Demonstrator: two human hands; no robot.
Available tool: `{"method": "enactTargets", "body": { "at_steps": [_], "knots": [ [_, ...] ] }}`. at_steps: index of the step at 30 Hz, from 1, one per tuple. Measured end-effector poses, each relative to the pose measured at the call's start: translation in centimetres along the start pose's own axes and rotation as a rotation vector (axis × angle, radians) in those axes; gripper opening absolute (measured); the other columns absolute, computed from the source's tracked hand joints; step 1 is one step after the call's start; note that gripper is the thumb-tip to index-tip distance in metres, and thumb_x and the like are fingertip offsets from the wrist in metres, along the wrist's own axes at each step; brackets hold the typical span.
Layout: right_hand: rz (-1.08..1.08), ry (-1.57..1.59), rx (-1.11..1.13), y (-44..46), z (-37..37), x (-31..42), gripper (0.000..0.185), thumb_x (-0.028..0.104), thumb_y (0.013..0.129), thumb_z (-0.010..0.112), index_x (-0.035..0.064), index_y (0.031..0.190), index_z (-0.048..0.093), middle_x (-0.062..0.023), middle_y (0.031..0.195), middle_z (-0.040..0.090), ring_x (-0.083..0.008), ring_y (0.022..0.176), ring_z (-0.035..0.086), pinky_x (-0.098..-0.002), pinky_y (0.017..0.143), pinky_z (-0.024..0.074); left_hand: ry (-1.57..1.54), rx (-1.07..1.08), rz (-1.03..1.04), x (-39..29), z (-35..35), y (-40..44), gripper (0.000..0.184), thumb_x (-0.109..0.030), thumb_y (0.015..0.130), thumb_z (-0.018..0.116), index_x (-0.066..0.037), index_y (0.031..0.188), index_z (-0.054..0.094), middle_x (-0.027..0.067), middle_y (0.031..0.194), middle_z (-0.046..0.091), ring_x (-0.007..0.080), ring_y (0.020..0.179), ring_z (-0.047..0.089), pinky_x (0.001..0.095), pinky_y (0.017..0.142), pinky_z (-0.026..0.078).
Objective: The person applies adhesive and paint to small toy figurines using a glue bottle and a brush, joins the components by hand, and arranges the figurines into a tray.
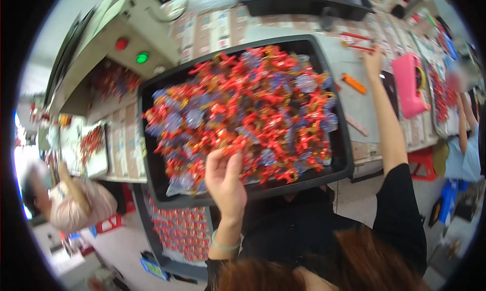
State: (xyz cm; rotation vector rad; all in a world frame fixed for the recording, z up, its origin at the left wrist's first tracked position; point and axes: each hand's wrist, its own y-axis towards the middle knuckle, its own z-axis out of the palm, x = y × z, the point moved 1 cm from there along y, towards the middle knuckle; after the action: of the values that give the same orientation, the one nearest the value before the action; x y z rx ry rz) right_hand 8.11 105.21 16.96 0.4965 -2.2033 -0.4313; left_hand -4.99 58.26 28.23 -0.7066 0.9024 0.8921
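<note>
A black tray (345, 139) in front of me is heaped with small red, gold and clear purplish pieces (238, 108). My left hand (225, 182), with a pale band at the wrist, is over the tray's near side, its thumb and fingers pinched together at the red pieces. Whether a piece is between the fingertips is too blurred to tell. My right hand (373, 59) reaches out beyond the tray's right side, its fingers closed at a red tool with two long thin arms (357, 36), like pliers or tweezers. The tool's exact kind is unclear.
A machine (119, 32) with red and green buttons stands at left. An orange-handled cutter (353, 83) and a pink holder (409, 86) lie at right. Another filled tray (304, 6) is behind, and a lower tray (210, 225) below. Co-workers sit left (83, 205) and right (466, 149).
</note>
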Motion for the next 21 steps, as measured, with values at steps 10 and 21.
{"method": "enactTargets", "body": {
  "at_steps": [10, 21],
  "knots": [
    [-0.089, 0.804, 0.866, -14.8, -10.1, 24.6, 0.018, 0.007, 0.078, 0.054, 0.0015, 0.095, 0.052, -0.0062, 0.085, 0.057, -0.0107, 0.076, 0.054, -0.0234, 0.068, 0.0437, -0.036, 0.141, -0.122, -0.1, 0.6, 0.1, 0.016, -0.003, 0.077, 0.055, 0.001, 0.092, 0.050, 0.0084, 0.082, 0.057, 0.0138, 0.072, 0.057, 0.0253, 0.066, 0.047],
    [-0.108, 0.602, 1.194, -20.2, -11.1, 27.5, 0.042, 0.007, 0.073, 0.060, -0.0005, 0.112, 0.047, -0.0106, 0.091, 0.060, -0.0090, 0.066, 0.056, -0.0217, 0.061, 0.0449, -0.043, 0.220, -0.171, 0.3, 0.0, 0.1, 0.011, 0.005, 0.074, 0.056, 0.002, 0.085, 0.053, 0.0070, 0.080, 0.057, 0.0121, 0.074, 0.057, 0.0227, 0.068, 0.047]
  ]
}}
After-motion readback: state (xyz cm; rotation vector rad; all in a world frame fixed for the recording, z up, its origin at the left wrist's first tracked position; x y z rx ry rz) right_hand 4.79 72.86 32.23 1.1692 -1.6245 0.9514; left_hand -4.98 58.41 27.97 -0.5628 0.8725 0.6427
